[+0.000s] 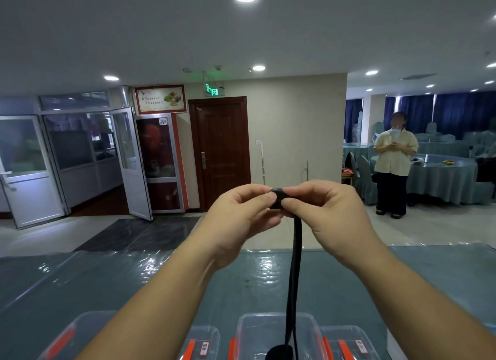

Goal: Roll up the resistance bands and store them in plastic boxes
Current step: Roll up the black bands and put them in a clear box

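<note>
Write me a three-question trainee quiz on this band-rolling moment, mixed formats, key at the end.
1. True or false: the black resistance band is fully rolled up.
2. Which hand pinches the small roll at the band's top: (a) left hand only, (b) right hand only, (c) both?
3. Fill in: the band's loose end hangs down into a clear plastic ____ on the table.

Key: 1. False, a long strip hangs unrolled. 2. (c). 3. box.
</note>
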Demonstrator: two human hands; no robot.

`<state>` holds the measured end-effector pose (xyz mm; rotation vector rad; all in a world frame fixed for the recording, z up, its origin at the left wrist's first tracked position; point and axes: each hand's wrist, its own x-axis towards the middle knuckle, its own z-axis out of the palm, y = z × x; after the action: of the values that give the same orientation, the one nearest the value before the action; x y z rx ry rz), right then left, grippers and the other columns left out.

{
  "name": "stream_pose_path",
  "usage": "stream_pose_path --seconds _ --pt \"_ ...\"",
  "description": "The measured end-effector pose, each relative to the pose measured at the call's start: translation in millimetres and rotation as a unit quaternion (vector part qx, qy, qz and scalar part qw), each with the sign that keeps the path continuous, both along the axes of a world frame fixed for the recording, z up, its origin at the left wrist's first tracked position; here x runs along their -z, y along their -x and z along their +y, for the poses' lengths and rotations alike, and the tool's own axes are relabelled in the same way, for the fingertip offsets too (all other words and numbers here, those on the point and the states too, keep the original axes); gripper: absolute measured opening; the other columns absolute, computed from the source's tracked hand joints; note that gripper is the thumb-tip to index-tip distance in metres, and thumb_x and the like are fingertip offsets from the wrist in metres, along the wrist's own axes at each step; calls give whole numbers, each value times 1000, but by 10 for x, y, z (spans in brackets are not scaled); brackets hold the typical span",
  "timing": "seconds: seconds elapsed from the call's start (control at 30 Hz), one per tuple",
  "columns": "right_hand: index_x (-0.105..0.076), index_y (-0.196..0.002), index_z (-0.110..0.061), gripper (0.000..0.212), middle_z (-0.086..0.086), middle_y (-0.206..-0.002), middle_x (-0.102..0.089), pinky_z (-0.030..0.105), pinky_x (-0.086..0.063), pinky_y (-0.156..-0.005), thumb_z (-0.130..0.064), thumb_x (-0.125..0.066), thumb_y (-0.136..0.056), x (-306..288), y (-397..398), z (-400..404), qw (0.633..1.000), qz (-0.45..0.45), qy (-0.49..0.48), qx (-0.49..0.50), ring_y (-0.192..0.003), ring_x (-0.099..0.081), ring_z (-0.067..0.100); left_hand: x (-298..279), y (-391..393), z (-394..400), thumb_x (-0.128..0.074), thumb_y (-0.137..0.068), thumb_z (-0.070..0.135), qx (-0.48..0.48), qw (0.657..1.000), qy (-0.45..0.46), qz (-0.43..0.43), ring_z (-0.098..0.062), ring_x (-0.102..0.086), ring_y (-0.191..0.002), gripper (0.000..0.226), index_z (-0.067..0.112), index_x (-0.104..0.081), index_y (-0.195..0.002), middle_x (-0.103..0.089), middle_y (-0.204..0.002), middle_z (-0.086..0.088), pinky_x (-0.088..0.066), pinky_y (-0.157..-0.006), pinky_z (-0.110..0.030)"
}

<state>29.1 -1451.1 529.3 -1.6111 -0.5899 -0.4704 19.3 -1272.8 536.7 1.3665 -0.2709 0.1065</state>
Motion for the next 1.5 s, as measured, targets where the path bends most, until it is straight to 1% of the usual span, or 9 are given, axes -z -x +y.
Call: stream_pose_path --seconds 0.13,0.27,0.37,0.53,0.73,0.97,1.2,1.37,1.5 --pt "-81 -93 -30 23 -10 -89 -82 36 -63 -89 -7 -79 -89 -66 51 -90 994 -7 109 7 -88 -78 8 -75 16 145 -76 -93 13 -57 965 -242 -81 -12 -75 -91 14 15 -82 -105 -81 -99 -5 -61 -84 -24" --pt "-80 -95 -20 20 -1 -91 -82 33 -64 -85 -1 -78 -89 -46 88 -25 999 -26 -35 -18 -89 -80 17 -56 46 3 -70 -94 2 4 1000 5 -21 -23 -75 -100 19 0 -77 -111 -79 -106 -16 -61 -91 -25" --pt "-82 -94 -17 19 4 -91 -82 40 -65 -87 1 -77 -88 -38 69 -36 997 -3 -76 -22 -89 -80 23 9 72 -102 -69 -94 0 3 998 56 -1 -21 -76 -93 17 -3 -74 -111 -78 -101 -16 -62 -87 -24" --pt "-83 -93 -25 20 -4 -88 -82 44 -63 -91 -5 -78 -90 -79 59 -144 996 -12 86 -3 -88 -80 16 -88 96 54 -78 -91 15 -90 944 -293 -119 -16 -77 -93 14 19 -81 -104 -81 -97 -1 -62 -85 -26" --pt "-84 -88 -34 31 -1 -94 -83 43 -63 -88 -3 -79 -88 -77 59 -74 998 -23 -58 -20 -92 -80 20 -74 116 -59 -68 -97 3 -13 998 -37 -42 -31 -74 -112 20 0 -75 -115 -77 -113 -20 -59 -100 -32" --pt "-82 -99 -29 24 -9 -93 -82 39 -63 -90 -6 -78 -90 -138 77 -232 993 -26 115 -4 -91 -78 11 -159 149 50 -79 -91 17 -58 959 -261 -93 -12 -77 -94 12 16 -81 -103 -81 -97 -2 -60 -86 -25" --pt "-82 -91 -25 24 1 -92 -83 41 -64 -86 -1 -78 -89 -97 50 -143 999 -21 -42 -23 -89 -80 21 -60 122 -124 -70 -96 9 -27 998 -49 -35 -30 -74 -112 19 0 -75 -112 -78 -111 -20 -59 -99 -32" --pt "-83 -93 -25 19 -9 -87 -82 40 -64 -89 -7 -78 -90 -85 44 -231 993 -19 115 19 -86 -79 10 -111 125 -51 -80 -90 15 -93 947 -288 -106 -13 -77 -96 16 23 -81 -104 -81 -97 0 -60 -92 -32" --pt "-82 -93 -31 22 -14 -89 -81 34 -63 -89 -10 -78 -91 -66 68 -215 993 -36 106 23 -88 -78 6 -214 139 18 -80 -90 23 -79 930 -342 -111 -13 -77 -95 11 26 -81 -100 -81 -95 3 -62 -93 -34"
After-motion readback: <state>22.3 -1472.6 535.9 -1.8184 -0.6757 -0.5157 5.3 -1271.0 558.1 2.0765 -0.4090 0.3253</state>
